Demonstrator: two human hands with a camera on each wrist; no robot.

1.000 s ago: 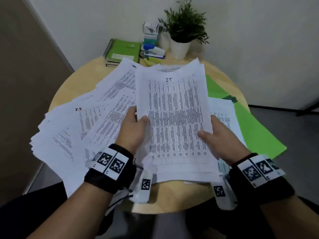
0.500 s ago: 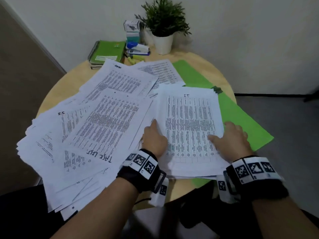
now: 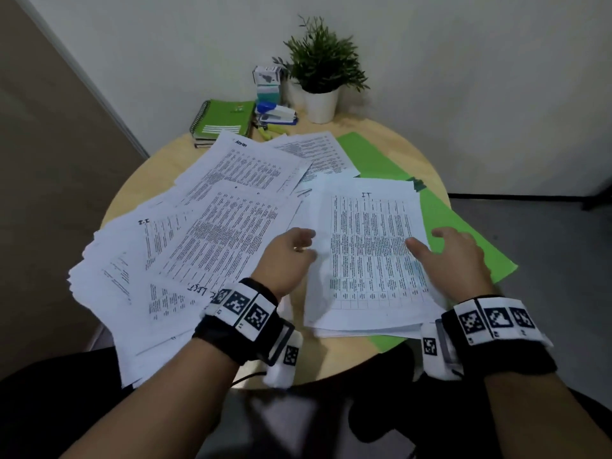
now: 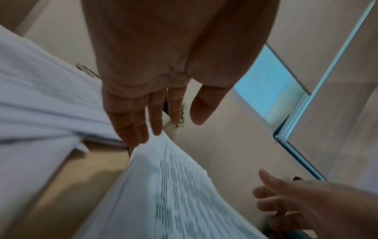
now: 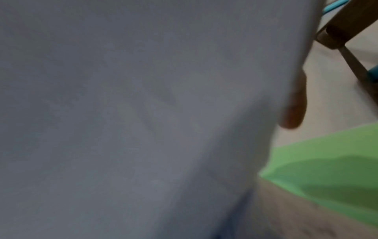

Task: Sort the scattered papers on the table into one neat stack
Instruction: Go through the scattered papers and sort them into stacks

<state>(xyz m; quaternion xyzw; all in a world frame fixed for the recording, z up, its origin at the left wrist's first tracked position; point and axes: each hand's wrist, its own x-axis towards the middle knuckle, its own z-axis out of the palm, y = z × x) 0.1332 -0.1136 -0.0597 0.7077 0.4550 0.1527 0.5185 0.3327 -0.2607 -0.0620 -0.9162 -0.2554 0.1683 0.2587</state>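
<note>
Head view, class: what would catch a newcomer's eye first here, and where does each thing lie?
First, the loose papers fanned over the left half of the round table. Next, the squared stack at the near right, lying on a green folder, with the left hand at its left edge and the right hand on its right edge, fingers relaxed. At the far edge stands a potted plant.

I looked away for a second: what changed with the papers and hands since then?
The stack was lowered onto the green folder. Left hand and right hand released it and now hover open. The scattered papers remain spread out.
</note>
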